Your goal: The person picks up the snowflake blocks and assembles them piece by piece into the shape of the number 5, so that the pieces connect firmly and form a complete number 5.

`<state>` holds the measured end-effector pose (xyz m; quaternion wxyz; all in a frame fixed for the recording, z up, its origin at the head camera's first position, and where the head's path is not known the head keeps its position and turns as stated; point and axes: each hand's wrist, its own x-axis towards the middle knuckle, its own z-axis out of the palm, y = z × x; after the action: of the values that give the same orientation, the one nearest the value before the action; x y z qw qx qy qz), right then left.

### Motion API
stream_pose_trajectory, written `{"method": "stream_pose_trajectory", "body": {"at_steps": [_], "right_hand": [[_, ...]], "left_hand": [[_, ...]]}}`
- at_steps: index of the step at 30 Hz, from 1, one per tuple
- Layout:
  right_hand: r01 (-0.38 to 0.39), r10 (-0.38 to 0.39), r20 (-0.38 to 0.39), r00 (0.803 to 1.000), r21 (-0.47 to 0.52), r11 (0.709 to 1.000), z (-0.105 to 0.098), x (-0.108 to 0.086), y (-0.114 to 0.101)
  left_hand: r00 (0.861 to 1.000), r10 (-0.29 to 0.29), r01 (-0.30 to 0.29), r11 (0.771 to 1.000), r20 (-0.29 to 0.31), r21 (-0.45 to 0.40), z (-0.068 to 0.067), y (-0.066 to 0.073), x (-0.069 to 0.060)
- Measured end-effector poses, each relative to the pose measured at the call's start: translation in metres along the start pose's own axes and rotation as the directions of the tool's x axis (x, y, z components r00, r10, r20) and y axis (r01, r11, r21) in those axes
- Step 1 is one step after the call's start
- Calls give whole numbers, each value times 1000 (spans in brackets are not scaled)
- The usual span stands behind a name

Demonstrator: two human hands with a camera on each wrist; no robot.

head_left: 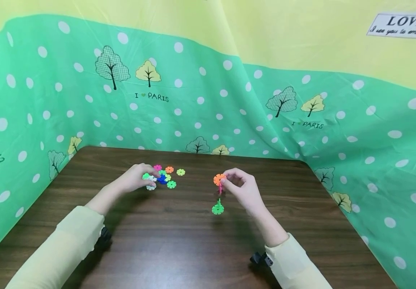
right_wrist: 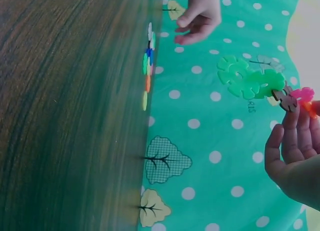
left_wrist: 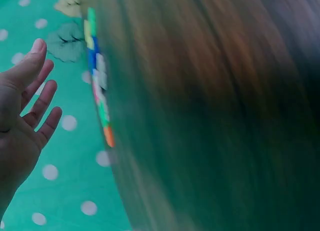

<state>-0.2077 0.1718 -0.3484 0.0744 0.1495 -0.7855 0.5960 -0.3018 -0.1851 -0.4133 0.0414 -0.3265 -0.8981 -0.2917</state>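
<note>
My right hand (head_left: 243, 190) pinches the orange disc (head_left: 219, 179) at the top of a hanging chain of notched plastic discs. Below it come a pink disc (head_left: 220, 188), a brown one (right_wrist: 286, 98) seen in the right wrist view, and green discs (head_left: 217, 209) at the bottom. My left hand (head_left: 135, 178) hovers over the left side of a pile of loose discs, fingers apart and slightly bent. In the left wrist view that hand (left_wrist: 30, 106) holds nothing. The pile has a dark blue disc (head_left: 162, 179), a green one (head_left: 171, 184) and white ones (head_left: 151, 187).
Both hands are above a dark wooden table (head_left: 164, 241). A yellow-green disc (head_left: 180, 172) and an orange disc (head_left: 170, 169) lie at the pile's right and back. A green and yellow printed cloth (head_left: 200, 108) stands behind and beside the table.
</note>
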Motion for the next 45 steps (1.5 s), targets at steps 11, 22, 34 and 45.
{"method": "stream_pose_trajectory", "body": {"at_steps": [11,22,34,45], "right_hand": [[-16,15,17,1000,62,998,2,0,5],[-17,14,30,999,86,996,4,2,7],[15,-19,32,999,103,995,4,2,4],[-14,10,37,999,104,994,3,2,6]], "left_hand": [[996,-26,13,989,84,146,14,-31,-8],[994,-53,41,992,100,122,15,-29,-6],[991,-94,86,993,98,82,18,-23,-2],[998,-47,45,998,35,55,16,-20,1]]}}
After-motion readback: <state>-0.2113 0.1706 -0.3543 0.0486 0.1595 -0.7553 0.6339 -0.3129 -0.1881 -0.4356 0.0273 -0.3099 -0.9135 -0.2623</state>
